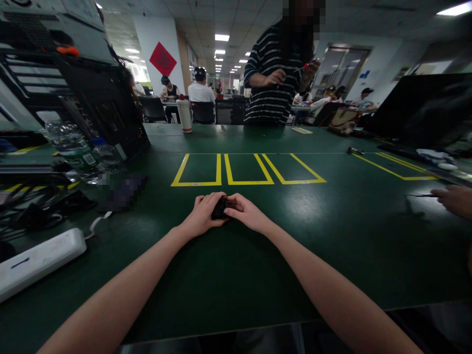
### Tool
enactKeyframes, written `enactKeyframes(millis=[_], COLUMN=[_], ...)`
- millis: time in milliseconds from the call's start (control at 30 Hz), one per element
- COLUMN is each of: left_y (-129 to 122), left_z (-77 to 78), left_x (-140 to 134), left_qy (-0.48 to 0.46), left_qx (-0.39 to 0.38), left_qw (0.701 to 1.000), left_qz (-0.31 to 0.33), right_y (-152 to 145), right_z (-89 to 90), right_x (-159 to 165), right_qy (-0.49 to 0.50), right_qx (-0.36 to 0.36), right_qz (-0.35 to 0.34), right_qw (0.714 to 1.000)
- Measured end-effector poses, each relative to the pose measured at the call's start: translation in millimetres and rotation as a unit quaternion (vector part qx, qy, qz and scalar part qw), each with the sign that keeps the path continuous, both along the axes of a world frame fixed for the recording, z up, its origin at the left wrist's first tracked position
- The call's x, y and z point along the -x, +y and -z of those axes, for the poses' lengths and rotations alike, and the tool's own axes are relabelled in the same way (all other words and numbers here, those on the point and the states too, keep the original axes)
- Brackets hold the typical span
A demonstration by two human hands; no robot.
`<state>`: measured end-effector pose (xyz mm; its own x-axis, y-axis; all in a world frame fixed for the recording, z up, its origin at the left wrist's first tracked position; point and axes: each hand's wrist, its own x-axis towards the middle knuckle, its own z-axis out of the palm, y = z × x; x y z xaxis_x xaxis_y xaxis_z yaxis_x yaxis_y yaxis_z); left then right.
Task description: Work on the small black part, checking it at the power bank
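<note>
Just in front of the yellow tape frames, both my hands meet around a small black object (218, 209) on the green table (236, 275). My left hand (202, 211) wraps over its left side, with the thumb along the near edge. From the other side my right hand (245, 211) pinches at it with thumb and fingers. Most of the object is covered by my fingers, so its kind cannot be made out.
Three yellow tape frames (249, 183) lie beyond my hands. To the left are a white power strip (44, 260), plastic bottles (70, 142) and a black computer case (106, 113). A white cup (184, 115) stands at the back. Another person's hand (455, 199) holds a thin tool at right.
</note>
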<state>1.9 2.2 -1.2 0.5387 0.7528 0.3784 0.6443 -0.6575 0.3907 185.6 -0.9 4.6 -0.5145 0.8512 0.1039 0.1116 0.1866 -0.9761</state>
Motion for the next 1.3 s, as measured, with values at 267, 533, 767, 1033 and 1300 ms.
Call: enactKeyframes(millis=[267,533,767,1033,1300], left_y=[-0.5,0.2,3.0,0.7,1.7], left_z=[0.0,0.7,4.4,0.7,2.0], left_x=[1.0,0.6,0.8,1.0,0.5], left_qy=[0.001,-0.004,0.001,-0.004,-0.004], left_qx=[0.003,-0.002,-0.008,0.000,0.005], left_qw=[1.000,1.000,1.000,1.000,1.000], left_qz=[0.002,0.004,-0.003,0.008,-0.001], right_y=[-3.1,0.8,2.3,-4.9,-1.6], right_z=[-4.4,1.1,2.7,-4.8,-3.7], right_x=[-0.6,1.4,-0.3,1.5,1.5], right_qy=[0.021,-0.001,0.037,0.024,-0.006], right_qx=[-0.005,-0.007,-0.007,-0.026,-0.015], right_qz=[-0.016,0.013,-0.026,0.000,0.010], right_qw=[1.000,1.000,0.999,0.999,1.000])
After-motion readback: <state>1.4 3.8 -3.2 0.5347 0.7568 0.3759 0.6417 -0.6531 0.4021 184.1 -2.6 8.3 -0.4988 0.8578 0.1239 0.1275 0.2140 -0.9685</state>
